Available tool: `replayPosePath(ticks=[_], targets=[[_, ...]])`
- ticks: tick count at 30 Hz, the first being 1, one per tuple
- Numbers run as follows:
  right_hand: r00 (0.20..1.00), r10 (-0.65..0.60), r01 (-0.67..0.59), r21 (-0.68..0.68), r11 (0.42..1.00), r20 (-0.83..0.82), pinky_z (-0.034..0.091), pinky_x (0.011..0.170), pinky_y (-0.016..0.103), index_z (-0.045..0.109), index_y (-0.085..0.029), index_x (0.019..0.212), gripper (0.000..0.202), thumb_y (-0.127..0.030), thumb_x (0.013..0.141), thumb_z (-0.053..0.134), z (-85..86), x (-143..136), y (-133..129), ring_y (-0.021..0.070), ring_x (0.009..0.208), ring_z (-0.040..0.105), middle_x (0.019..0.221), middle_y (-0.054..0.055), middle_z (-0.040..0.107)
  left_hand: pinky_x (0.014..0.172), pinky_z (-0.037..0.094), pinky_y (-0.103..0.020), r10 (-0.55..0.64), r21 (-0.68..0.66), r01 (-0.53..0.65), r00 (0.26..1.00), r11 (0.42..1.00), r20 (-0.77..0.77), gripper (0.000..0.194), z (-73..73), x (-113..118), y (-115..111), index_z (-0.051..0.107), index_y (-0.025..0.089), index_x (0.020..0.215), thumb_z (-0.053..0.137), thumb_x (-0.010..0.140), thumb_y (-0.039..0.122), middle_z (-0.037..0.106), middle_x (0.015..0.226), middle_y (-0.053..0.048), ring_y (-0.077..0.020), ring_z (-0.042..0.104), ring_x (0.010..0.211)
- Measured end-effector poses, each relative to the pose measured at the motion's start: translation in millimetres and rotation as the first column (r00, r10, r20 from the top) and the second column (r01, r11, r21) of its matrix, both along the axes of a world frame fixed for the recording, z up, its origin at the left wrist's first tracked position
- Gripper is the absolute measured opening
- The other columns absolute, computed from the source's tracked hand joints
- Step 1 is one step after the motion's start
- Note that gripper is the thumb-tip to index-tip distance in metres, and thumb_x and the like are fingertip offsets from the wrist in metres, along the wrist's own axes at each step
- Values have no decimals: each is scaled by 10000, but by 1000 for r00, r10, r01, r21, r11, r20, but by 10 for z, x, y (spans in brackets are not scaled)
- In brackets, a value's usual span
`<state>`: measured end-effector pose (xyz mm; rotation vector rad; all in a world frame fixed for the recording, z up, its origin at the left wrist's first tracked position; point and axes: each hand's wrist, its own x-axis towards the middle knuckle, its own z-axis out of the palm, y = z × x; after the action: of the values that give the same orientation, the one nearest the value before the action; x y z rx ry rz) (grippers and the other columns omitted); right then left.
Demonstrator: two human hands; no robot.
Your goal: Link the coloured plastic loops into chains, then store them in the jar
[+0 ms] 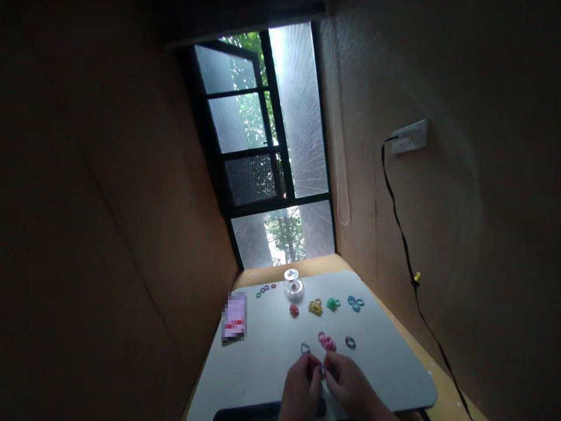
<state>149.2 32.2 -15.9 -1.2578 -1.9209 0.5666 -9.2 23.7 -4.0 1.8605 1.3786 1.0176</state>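
Observation:
My left hand (301, 380) and my right hand (348, 383) are close together at the near part of the white table (258, 362). Their fingertips pinch a small purple hair tie (323, 370), mostly hidden by the fingers. Just beyond my left hand lies a loose lilac hair tie (305, 348). A bunch of pink hair ties (328, 342) sits past my right fingertips, with a dark multicoloured hair tie (350, 342) to its right. Farther back are red (294, 310), yellow (315, 306), green (333, 304) and blue hair ties (356, 303) in separate bunches.
A clear round container (294, 288) stands near the table's far edge, beside several single hair ties (263, 289). A blurred purple packet (234, 316) lies at the left. A dark object (248, 411) is at the near edge. A black cable (401, 234) hangs down the right wall.

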Motion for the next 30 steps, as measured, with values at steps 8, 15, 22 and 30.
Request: replayPosePath(ticks=[8,15,22,30], targets=[[1000,10,-10,-17,1000,20,313,582,251,436,-216,687,145,-231,825,477,78,3,-31,132,601,484,635,-25,529,628,356,-248,-17,6,17,1000,1000,25,51,93,-12,-90,591,174,816,541,823,173,590,710,6,-140,509,657],[998,-15,15,0,1000,60,284,570,255,391,-221,655,180,-234,810,481,14,14,-19,130,589,462,613,-29,494,606,335,-239,-50,29,50,999,998,21,70,39,-20,-75,583,172,819,545,778,129,554,694,26,-123,466,636],[996,-22,21,16,1000,86,272,573,260,370,-223,655,180,-231,802,473,-6,2,-11,133,593,452,616,-28,483,640,354,-243,-69,20,69,997,997,22,119,17,-28,-57,615,175,856,526,790,129,602,737,14,-133,506,674],[998,-12,12,12,1000,60,279,570,261,367,-224,649,199,-240,819,470,-16,15,-8,135,587,468,609,-25,498,674,370,-242,-116,4,115,993,993,31,119,72,-40,-86,619,180,855,517,813,134,638,784,7,-141,546,725]])
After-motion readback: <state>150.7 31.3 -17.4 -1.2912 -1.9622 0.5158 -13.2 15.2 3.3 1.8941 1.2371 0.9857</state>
